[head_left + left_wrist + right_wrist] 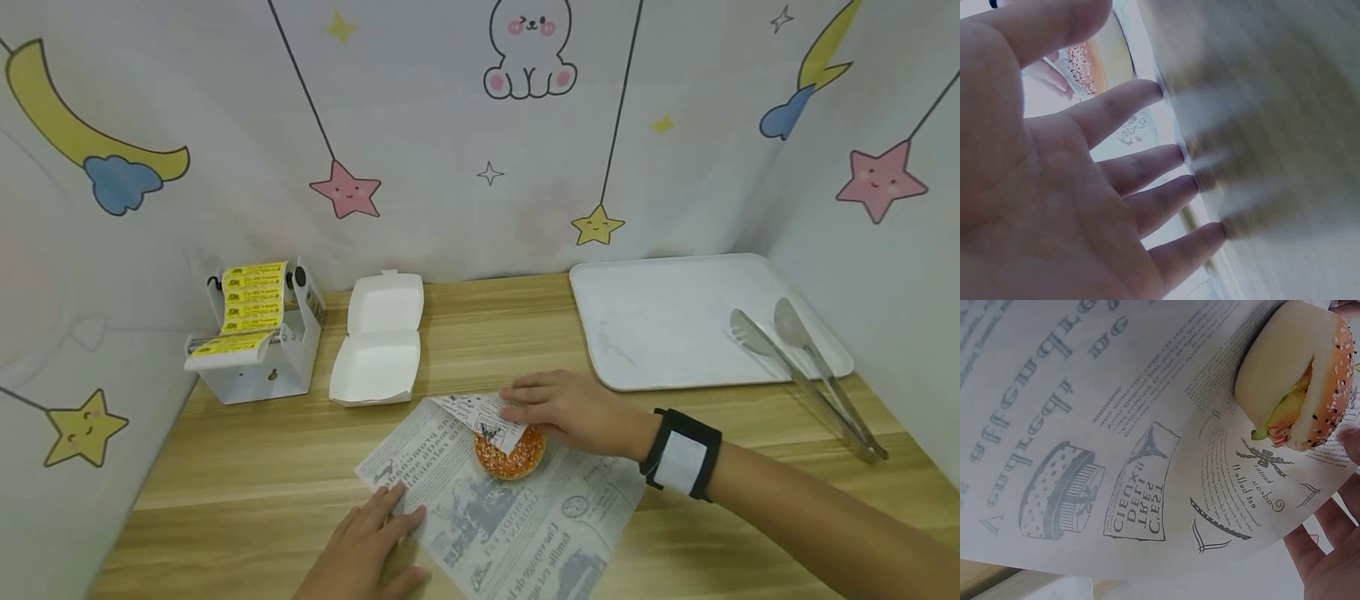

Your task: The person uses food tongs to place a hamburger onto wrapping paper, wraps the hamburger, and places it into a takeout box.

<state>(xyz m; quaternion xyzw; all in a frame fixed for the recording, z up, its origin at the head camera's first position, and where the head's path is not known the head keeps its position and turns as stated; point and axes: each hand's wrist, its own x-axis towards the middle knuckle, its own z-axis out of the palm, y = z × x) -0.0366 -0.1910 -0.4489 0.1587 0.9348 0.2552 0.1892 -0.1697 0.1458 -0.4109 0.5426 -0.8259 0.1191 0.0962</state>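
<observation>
A sesame-topped burger (508,457) lies on a printed sheet of wrapping paper (480,508), set diagonally on the table. One far corner of the sheet is folded over the bun's top. My right hand (573,412) rests on that folded flap with its fingers extended to the left. Seen from the right wrist, the burger (1297,381) shows green and reddish filling in a slit of its bun, beside the right hand (1335,550). My left hand (363,546) is at the sheet's left edge, fingers spread and fairly straight, fingertips down at the surface in the left wrist view.
Behind the paper stands an open white takeaway box (377,362). A label dispenser (258,350) with yellow labels is at the back left. At the back right, metal tongs (817,375) lie partly across a white tray (667,325). A patterned curtain (450,125) borders the table (225,500).
</observation>
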